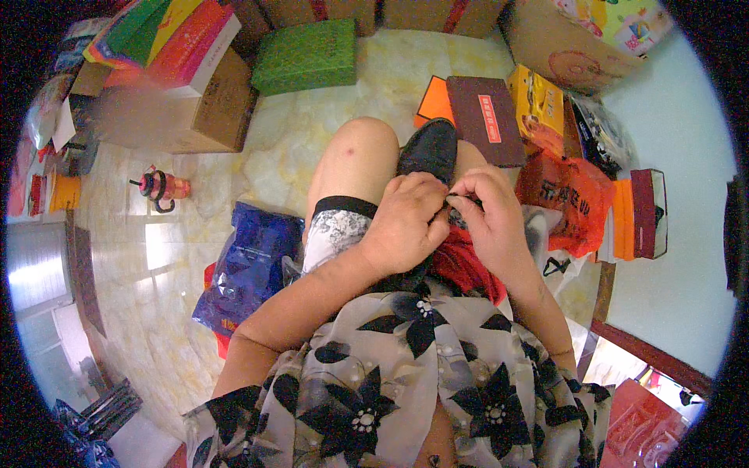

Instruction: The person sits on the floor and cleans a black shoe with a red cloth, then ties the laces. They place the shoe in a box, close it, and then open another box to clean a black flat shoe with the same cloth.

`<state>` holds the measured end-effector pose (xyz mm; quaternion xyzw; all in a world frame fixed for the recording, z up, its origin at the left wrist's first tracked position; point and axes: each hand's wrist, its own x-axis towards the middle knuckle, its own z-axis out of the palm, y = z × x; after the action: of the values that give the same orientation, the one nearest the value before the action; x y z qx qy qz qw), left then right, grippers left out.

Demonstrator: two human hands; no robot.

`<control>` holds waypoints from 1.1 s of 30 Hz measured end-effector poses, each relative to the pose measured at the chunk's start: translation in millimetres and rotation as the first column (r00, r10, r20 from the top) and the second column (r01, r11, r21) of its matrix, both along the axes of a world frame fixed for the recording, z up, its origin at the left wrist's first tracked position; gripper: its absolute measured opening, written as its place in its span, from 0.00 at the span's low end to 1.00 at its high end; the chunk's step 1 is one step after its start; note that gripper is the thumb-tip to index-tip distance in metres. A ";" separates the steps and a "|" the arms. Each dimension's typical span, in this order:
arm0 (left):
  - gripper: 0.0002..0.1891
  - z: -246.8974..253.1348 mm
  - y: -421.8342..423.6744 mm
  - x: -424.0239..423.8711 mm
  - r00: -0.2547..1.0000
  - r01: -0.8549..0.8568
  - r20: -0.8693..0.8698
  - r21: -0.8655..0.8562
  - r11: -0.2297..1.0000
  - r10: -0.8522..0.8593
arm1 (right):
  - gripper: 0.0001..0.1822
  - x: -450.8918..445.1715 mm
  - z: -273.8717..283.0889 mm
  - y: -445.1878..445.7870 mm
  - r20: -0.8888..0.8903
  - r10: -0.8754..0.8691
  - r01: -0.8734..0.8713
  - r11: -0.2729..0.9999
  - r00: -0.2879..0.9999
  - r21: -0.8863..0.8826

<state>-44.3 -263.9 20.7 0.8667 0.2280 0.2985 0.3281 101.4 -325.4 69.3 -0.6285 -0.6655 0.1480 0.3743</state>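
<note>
A black cloth-like shoe or slipper (430, 149) lies over my lap, its rounded toe pointing away from me. My left hand (409, 225) grips its near part, with the fingers curled over and the knuckles up. From the other side, my right hand (491, 213) pinches a small dark piece between thumb and forefinger, close against the left fingertips. Whether that piece belongs to the shoe or is thread cannot be made out. Red fabric (468, 263) is bunched on my lap under the hands. The hands hide the shoe's near end.
A blue plastic-wrapped packet (251, 263) lies left of my leg, and a pink drink bottle (167, 185) farther left. At right are a maroon box (488, 120), a yellow box (537, 108) and a red bag (564, 199). Ahead are a green box (307, 55) and a cardboard carton (193, 117).
</note>
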 end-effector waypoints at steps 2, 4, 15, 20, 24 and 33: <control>0.17 -3.3 3.2 -5.3 0.998 0.046 0.043 -0.115 0.992 -0.041 | 0.05 5.1 -1.2 4.0 -0.086 0.009 -0.012 0.999 0.996 -0.030; 0.25 -2.3 9.3 -15.0 0.986 0.114 0.145 -0.249 0.962 -0.079 | 0.06 10.4 -4.1 6.6 -0.201 0.006 -0.013 0.999 0.979 -0.035; 0.36 7.1 -11.5 -35.7 0.985 -0.131 -0.145 -0.238 0.963 0.098 | 0.22 -17.2 -19.5 -27.0 -0.258 -0.035 -0.044 0.954 0.965 -0.296; 0.19 1.8 -2.3 -40.5 0.963 -0.173 -0.215 -0.019 0.985 0.165 | 0.21 -20.5 -28.7 -21.0 -0.033 0.013 -0.025 0.916 0.999 -0.399; 0.11 -2.6 4.4 -45.0 0.967 -0.248 -0.084 -0.098 0.964 0.240 | 0.12 -8.6 -28.2 -28.1 0.036 -0.009 0.020 0.946 0.999 -0.322; 0.10 -8.3 9.0 -47.5 0.964 -0.266 -0.105 -0.380 0.886 0.244 | 0.11 -1.3 -39.2 -33.5 0.026 -0.002 0.007 0.984 1.000 -0.180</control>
<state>-91.8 -254.8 12.4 0.7541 0.4035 0.2638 0.4459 100.1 -358.9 30.1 -0.6631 -0.6529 0.1987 0.3075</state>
